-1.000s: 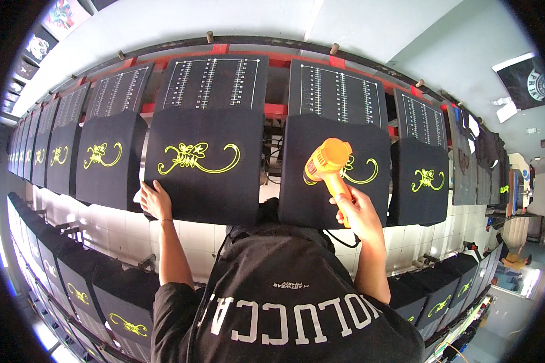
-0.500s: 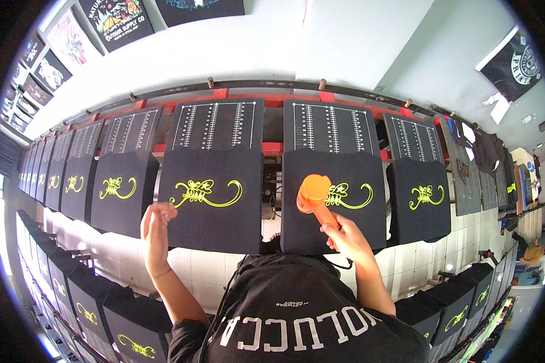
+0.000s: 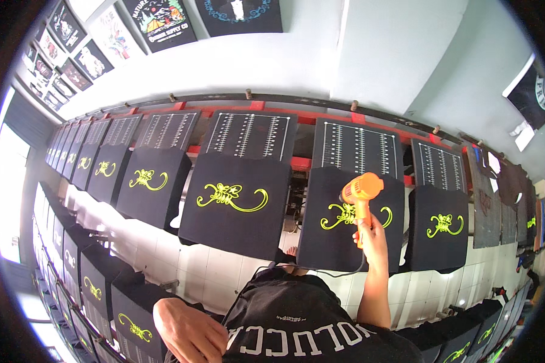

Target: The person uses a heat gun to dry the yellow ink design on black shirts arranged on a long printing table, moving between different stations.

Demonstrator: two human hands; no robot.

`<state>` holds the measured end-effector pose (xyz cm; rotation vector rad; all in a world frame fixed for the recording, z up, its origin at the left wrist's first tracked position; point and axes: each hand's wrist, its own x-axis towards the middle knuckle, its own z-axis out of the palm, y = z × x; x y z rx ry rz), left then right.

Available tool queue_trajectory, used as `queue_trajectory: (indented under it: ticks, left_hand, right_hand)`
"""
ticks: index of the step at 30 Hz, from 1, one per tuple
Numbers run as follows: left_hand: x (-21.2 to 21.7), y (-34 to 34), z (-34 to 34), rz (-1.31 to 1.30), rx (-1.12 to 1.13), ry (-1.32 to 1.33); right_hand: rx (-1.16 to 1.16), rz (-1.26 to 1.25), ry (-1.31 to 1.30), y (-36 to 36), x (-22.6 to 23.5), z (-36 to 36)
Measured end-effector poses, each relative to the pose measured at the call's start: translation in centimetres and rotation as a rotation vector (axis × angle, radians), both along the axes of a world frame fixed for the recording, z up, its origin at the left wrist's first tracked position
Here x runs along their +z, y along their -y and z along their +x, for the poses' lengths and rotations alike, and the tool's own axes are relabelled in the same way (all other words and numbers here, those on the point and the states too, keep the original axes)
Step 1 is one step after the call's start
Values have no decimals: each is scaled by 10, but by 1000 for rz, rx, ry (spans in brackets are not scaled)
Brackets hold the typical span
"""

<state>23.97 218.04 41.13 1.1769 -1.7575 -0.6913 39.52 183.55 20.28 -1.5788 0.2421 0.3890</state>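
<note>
Right hand [image 3: 375, 236], right of centre in the frame: I see it wrapped round the handle of an orange heat gun [image 3: 362, 189]. The gun overlaps the yellow-green print [image 3: 346, 214] on a black garment [image 3: 327, 249]; I cannot judge the gap. Left hand [image 3: 191, 331], lower left: fingers curled, undersides hidden; I cannot tell whether it grips anything.

Right of the bare left hand [image 3: 191, 331], a black shirt [image 3: 278, 296] shows big white letters [image 3: 298, 345] and smaller pale print [image 3: 292, 317]; the right hand [image 3: 371, 235] is bare too.
</note>
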Motion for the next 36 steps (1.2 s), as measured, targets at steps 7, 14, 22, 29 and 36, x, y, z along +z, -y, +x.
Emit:
queue_trajectory:
  ticks: [7,14,22,29,36]
  left_hand:
    - [-5,-33,-18,-288,311,-193]
    - [-21,-117,-8,-270,242,-194]
    - [-40,-285,2,-232,210,-112]
    - [-68,-387,16,-256,27,-183]
    - [-78,-397,33,-270,-12,-180]
  right_hand:
    - [-4,-63,5,-21,14,-4]
    - [62,155,-93,-105,14,-31]
    - [51,116,-144,-263,20,-35]
    - [-52,-105,-99,-318,21,-30]
    - [-55,-131,-117,-329,20,-33]
